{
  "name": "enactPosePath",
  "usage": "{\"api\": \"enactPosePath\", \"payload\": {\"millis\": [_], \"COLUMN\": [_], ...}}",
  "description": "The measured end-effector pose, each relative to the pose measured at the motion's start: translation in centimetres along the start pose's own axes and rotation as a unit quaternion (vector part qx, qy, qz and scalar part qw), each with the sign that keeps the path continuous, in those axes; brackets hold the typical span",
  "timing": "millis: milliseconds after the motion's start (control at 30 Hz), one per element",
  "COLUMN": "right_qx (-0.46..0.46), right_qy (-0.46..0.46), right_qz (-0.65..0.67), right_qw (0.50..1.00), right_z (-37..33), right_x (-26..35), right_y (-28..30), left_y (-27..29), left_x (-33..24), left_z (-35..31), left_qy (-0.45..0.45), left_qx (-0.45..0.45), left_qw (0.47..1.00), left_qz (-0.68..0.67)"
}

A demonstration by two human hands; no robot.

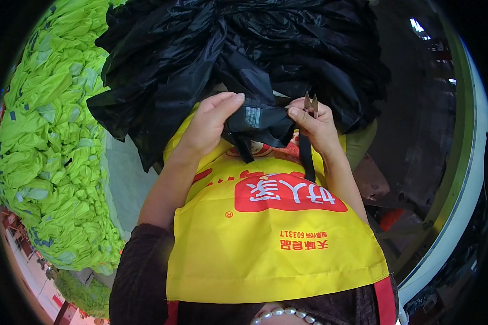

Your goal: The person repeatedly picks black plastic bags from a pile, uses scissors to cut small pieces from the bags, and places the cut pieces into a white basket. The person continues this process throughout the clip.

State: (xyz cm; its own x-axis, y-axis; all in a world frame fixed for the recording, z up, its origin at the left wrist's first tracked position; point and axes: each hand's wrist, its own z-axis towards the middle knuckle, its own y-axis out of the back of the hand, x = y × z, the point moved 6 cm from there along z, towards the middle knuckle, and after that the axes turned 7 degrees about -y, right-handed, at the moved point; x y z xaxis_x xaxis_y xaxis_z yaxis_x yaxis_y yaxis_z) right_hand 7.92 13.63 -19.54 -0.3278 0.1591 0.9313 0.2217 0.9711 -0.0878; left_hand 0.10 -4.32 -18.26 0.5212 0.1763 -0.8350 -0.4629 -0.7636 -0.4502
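Between my hands, a piece of black fabric (274,127) is stretched taut, with a small pale patch (252,117) on it and narrow straps hanging below. My left hand (214,116) pinches its left edge between thumb and fingers. At the right edge, my right hand (315,124) pinches the fabric and also holds small metal thread snips (310,103), their two pointed blades sticking up past the fingers and slightly apart. Beyond both hands lies a large heap of glossy black fabric (228,49), which the held piece appears to be part of.
A yellow apron (265,260) with red print covers my lap. To the left rises a long pile of bright green fabric pieces (54,146), beside a pale grey sheet (127,179). A dark surface (412,108) and a curved light edge (474,157) lie to the right.
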Motion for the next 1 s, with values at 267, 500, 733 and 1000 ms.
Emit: {"api": "enactPosePath", "payload": {"millis": [267,500,733,1000], "right_qx": [-0.093,-0.049,0.123,0.096], "right_qy": [0.267,0.312,-0.084,-0.067], "right_qz": [-0.328,-0.321,-0.113,-0.013], "right_qw": [0.901,0.893,0.982,0.993], "right_z": [-2.9,-5.2,-4.3,-4.1], "right_x": [6.4,8.3,4.9,4.2], "right_y": [-1.2,-2.9,-1.3,1.2], "left_y": [-1.0,-1.3,-1.6,-3.2], "left_x": [1.3,0.8,1.0,0.0], "left_z": [0.4,0.4,0.3,-0.1], "left_qy": [0.020,-0.027,-0.070,-0.051], "left_qx": [-0.010,-0.041,-0.075,0.084], "left_qw": [1.000,0.998,0.994,0.958], "left_qz": [0.000,-0.039,-0.024,0.270]}}
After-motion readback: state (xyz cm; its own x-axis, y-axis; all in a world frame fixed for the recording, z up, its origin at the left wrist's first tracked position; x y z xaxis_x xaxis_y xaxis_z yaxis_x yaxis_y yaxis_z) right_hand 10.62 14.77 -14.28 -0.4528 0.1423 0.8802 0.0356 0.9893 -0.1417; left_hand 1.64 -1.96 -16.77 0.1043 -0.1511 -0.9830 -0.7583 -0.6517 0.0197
